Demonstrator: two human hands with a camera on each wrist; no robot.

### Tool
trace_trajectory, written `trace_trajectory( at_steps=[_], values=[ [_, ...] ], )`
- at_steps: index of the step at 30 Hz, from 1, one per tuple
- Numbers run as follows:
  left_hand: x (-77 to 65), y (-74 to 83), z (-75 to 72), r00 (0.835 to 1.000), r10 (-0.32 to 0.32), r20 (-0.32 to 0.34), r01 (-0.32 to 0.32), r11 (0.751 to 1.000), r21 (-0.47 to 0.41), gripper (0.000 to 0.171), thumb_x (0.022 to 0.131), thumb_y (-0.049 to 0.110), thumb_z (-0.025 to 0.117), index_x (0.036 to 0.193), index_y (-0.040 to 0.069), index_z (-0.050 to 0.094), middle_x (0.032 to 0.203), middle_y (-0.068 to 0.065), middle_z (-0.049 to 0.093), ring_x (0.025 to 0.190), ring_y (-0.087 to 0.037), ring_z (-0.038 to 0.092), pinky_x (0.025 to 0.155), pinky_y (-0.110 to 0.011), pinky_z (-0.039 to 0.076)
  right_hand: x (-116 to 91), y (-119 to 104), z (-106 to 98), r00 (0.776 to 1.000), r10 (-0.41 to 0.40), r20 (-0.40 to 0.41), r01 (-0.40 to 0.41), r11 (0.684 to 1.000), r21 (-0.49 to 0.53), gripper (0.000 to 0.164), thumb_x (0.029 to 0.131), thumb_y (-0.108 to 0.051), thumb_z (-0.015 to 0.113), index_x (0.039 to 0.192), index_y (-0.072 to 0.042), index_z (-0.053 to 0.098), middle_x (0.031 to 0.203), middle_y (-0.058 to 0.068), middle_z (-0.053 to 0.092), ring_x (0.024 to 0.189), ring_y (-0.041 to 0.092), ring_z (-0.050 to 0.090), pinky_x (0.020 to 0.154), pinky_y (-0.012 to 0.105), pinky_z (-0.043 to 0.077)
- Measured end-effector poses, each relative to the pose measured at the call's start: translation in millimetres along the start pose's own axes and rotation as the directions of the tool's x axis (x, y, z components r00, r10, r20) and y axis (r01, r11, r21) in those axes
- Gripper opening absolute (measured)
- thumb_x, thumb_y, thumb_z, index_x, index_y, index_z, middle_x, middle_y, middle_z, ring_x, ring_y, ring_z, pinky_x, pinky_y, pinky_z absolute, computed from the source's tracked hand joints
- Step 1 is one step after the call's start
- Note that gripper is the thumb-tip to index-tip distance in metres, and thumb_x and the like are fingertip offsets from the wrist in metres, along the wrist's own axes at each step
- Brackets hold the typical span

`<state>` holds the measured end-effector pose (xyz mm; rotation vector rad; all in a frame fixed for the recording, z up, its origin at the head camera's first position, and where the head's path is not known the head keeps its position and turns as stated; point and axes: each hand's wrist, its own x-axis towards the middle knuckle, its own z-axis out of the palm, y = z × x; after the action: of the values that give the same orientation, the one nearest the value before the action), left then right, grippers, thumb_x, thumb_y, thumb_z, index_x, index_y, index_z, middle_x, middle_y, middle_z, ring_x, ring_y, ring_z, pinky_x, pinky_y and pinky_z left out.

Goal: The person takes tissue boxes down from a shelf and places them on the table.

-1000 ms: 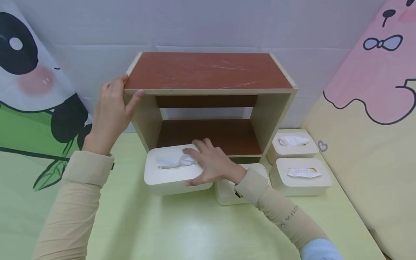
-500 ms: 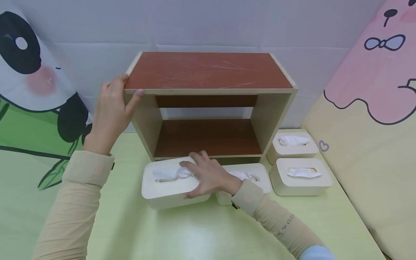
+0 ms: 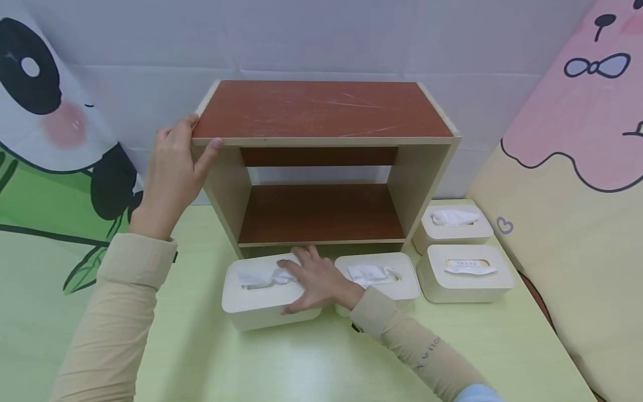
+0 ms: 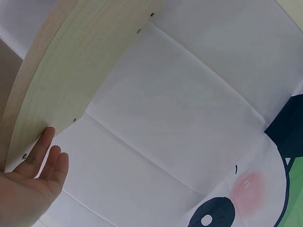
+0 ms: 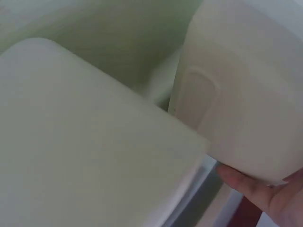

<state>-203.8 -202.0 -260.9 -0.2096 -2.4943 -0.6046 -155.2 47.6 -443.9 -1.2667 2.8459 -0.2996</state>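
With thumb and fingers spanning its right end, my right hand grips a white tissue box, a tissue poking from its slot. The box sits slightly turned before the left front of a small wooden shelf with a reddish-brown top. My left hand holds the shelf's upper left front corner, thumb at the front edge. In the left wrist view its fingers lie against the pale side panel. A second tissue box stands just right of the held one, partly behind my right wrist.
Two more tissue boxes stand right of the shelf, a rear one and a front one. A pale green table bears everything. Cloth with cartoon animals hangs at both sides, and a plain pale backdrop behind.
My right hand has brought the held tissue box down and nearer to me, away from the shelf's opening, uncovering more of the second box. My left hand has stayed on the shelf corner.
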Motion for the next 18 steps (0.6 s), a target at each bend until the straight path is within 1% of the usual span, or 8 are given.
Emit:
trace_trajectory(
  at_steps=[7,14,18],
  values=[
    [0.2,0.7,-1.0,1.0,0.009,-0.009,-0.009,1.0,-0.004,0.069,0.091,0.053,0.041,0.14,0.005,0.033,0.135,-0.019,0.045,0.121,-0.039,0.038,0.098,-0.054,0.034,3,3,16,1.0,0.014,0.001,-0.014,0.999,-0.031,0.093,0.062,-0.079,0.055,0.137,-0.029,0.035,0.141,0.008,0.032,0.124,0.027,0.034,0.058,0.027,0.041],
    [0.8,0.3,-1.4,1.0,-0.001,0.001,0.001,1.0,0.001,0.069,0.091,0.054,0.041,0.141,0.006,0.032,0.136,-0.018,0.044,0.122,-0.038,0.037,0.097,-0.054,0.035,7,6,32,1.0,0.021,-0.017,-0.023,0.997,-0.073,0.094,0.062,-0.08,0.054,0.138,-0.029,0.033,0.14,0.01,0.033,0.119,0.027,0.037,0.054,0.026,0.042],
    [0.8,-0.1,-0.7,1.0,-0.005,0.003,0.005,1.0,0.009,0.069,0.091,0.054,0.041,0.141,0.006,0.032,0.136,-0.018,0.044,0.122,-0.038,0.037,0.096,-0.055,0.035,9,5,37,0.999,0.034,-0.001,-0.034,0.997,-0.073,0.094,0.062,-0.08,0.054,0.139,-0.029,0.032,0.141,0.011,0.031,0.12,0.029,0.037,0.058,0.028,0.045]
  ],
)
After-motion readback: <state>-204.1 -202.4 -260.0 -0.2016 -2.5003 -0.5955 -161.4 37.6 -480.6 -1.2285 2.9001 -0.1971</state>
